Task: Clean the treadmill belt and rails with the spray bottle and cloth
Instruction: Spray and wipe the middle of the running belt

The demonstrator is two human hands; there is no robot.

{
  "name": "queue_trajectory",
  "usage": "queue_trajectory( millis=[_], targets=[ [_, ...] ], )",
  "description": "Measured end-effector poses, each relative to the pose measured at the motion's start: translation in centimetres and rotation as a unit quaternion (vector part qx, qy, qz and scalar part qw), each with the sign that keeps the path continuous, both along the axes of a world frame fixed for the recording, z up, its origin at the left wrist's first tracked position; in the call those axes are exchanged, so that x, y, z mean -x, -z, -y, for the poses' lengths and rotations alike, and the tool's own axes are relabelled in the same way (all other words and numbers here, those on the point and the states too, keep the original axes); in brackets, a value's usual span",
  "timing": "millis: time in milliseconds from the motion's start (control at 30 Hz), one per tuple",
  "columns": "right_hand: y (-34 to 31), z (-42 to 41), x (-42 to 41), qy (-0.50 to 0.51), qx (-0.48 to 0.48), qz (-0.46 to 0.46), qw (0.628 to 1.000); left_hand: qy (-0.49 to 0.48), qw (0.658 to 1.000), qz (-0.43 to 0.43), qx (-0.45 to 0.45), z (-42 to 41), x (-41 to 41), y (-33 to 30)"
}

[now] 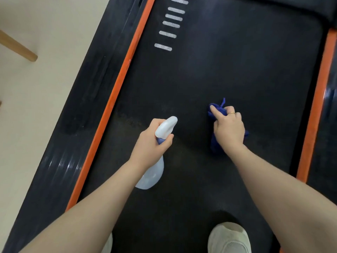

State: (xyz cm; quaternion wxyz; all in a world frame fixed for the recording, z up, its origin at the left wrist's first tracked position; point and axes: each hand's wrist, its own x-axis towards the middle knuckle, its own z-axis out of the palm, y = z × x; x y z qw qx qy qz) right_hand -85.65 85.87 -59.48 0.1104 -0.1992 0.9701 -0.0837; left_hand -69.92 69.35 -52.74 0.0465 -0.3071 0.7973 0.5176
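We look down on the treadmill belt, a matte black sheet with a fine ribbed weave, marked near its left edge by a column of short white dashes with rounded ends. A glossy orange strip borders the belt on the left, and beyond it lies the left rail, black, grooved lengthwise and catching streaks of light low down. A matching orange strip and the dark right rail run down the other side.

Our left hand holds the spray bottle over the belt, its grip wrapped round the blue neck under the smooth white trigger head; the body below is translucent, pale and rounded. Whether a finger rests on the trigger we cannot tell, since the hand covers it.

Our right hand, a thin gold ring on one finger, bunches the blue cloth in a closed grip, forefinger stretched along the top. The cloth is soft and crumpled, with a loose tail poking forward; it seems to rest against the belt, just right of the bottle's nozzle.

A pale mesh shoe stands on the belt below. On the cream floor to the left lies a round wooden leg
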Motion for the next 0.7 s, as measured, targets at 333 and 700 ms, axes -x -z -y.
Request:
queue_trajectory(
  millis=[333, 700],
  targets=[
    [-0.2, -3.3, -0.4, -0.055, -0.016, -0.021, 0.998, 0.022, 0.999, -0.014, -0.032, -2.7, 1.2, -0.4],
    [-1.3, -7.2, 1.1, -0.183, -0.050, 0.004, 0.982, 0.045, 0.996, -0.027, -0.072, -6.8, 5.7, -0.8]
  ],
)
